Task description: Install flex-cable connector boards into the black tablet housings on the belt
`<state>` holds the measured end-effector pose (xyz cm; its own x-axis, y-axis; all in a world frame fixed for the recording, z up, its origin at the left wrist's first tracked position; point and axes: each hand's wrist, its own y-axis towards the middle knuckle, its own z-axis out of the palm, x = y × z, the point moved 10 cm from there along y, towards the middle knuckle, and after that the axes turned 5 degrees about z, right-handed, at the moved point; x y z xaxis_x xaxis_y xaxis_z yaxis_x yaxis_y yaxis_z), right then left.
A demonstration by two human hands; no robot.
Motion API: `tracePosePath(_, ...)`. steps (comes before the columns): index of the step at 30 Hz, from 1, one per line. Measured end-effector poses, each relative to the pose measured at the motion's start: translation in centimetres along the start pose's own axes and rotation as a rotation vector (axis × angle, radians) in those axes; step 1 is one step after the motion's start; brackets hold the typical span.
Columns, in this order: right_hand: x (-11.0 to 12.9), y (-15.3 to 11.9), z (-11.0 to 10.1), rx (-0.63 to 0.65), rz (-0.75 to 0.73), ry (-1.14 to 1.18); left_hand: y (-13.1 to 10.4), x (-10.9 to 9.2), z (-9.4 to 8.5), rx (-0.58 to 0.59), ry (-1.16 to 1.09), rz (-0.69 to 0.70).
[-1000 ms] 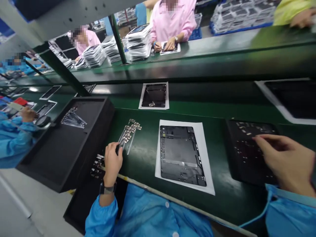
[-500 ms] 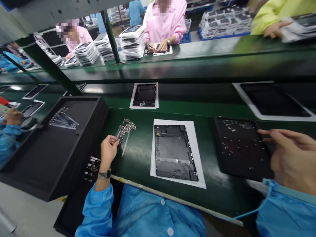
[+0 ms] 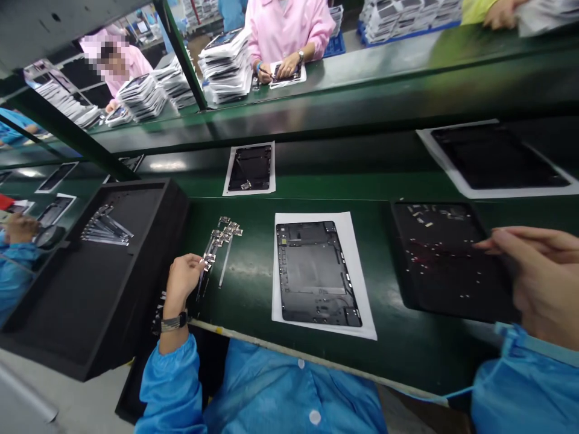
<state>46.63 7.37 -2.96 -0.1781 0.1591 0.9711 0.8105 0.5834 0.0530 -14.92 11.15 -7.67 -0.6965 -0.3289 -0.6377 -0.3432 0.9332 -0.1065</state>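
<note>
My left hand is at the lower left end of a cluster of small circuit boards with thin ribbon strips on the green bench. Thumb and fingertips are pinched on one small circuit board. My right hand hovers over the right part of a black tray dotted with small metal parts. Its thumb and forefinger are pressed together; what lies between them is too small to make out. Between the hands, a black tablet housing rests on a white sheet, untouched by either.
A deep black foam box with several ribbon strips stands at left. Farther back lie another housing and a large dark panel on white sheets. Co-workers sit beyond a raised green ledge; another person's hand is far left.
The camera view has shifted slightly. My left hand has drawn a little left, away from the upper boards in the cluster. My right fingertips are slightly nearer the front of the tray.
</note>
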Motion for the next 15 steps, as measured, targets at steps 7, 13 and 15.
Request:
tracePosePath(7,-1.1,-0.2,1.3,0.079,0.074,0.018,-0.2,-0.6,-2.0,-0.069,0.021,0.058)
tracePosePath(13,-1.6,-0.1,1.9,0.121,0.039,0.010,-0.1,0.0,-2.6,-0.095,-0.211,0.037)
tracePosePath(15,-2.0,-0.1,2.1,0.146,0.010,0.021,0.1,0.5,-2.5,-0.105,-0.237,0.014)
